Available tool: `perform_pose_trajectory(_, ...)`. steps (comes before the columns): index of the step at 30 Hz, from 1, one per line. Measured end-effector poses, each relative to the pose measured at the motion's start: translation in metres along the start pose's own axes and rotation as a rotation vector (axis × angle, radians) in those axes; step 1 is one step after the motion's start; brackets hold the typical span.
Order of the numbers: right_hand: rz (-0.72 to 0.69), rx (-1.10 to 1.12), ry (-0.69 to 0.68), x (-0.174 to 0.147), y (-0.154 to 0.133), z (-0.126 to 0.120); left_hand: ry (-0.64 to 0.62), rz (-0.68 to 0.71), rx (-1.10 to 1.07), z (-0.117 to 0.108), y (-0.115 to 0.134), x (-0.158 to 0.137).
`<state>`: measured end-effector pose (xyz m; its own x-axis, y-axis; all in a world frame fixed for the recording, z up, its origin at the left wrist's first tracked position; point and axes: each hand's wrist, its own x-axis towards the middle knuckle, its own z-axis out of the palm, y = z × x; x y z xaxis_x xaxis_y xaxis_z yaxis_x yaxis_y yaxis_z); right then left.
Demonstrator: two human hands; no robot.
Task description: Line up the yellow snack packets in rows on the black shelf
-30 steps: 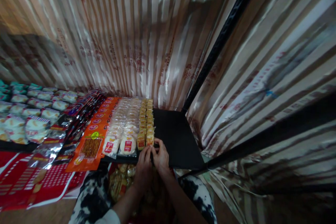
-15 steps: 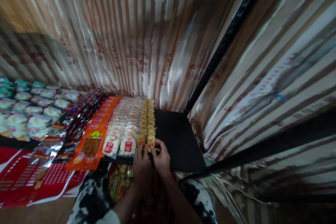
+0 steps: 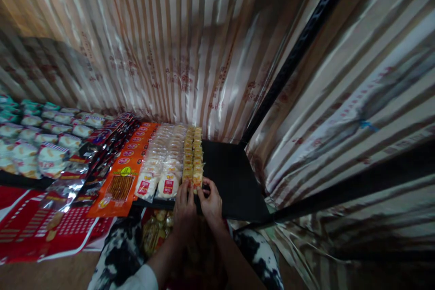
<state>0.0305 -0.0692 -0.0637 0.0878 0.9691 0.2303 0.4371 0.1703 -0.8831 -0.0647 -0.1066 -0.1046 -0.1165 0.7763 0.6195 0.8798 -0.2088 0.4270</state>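
Observation:
Two narrow rows of small yellow snack packets (image 3: pixel 193 154) stand side by side near the right end of the goods on a black shelf (image 3: pixel 227 172). My left hand (image 3: pixel 184 206) is at the front of the left row, its fingers close together against the front packet; its thumb is hidden. Beside it, my right hand (image 3: pixel 211 204) has thumb and forefinger bent round the front packet of the right row. Left of these rows stand clear bags of round white crackers (image 3: pixel 167 186) with red labels.
An orange bag of brown sticks (image 3: pixel 117 190) and dark shiny packs (image 3: pixel 102 149) lie further left, past them white-and-green packs (image 3: pixel 50 158). Below hang a red basket (image 3: pixel 68 231) and, between my knees, a container of yellow packets (image 3: pixel 154 231). A black post (image 3: pixel 288 63) rises before striped sheeting (image 3: pixel 204 54).
The view has shifted slightly, so the goods appear a little further right and higher. Both hands remain at the front of the yellow packet rows.

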Motion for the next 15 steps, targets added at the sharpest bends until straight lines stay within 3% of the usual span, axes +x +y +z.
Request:
perform_pose_trajectory(5,-0.021,0.01,-0.011,0.0002,0.0006,0.0001,-0.017,0.041,0.086,-0.0006,-0.003,0.0004)
perform_pose_trajectory(15,0.012,0.122,0.035,0.0017,0.0076,0.0008,0.093,0.062,0.184,0.0069,0.0,0.0062)
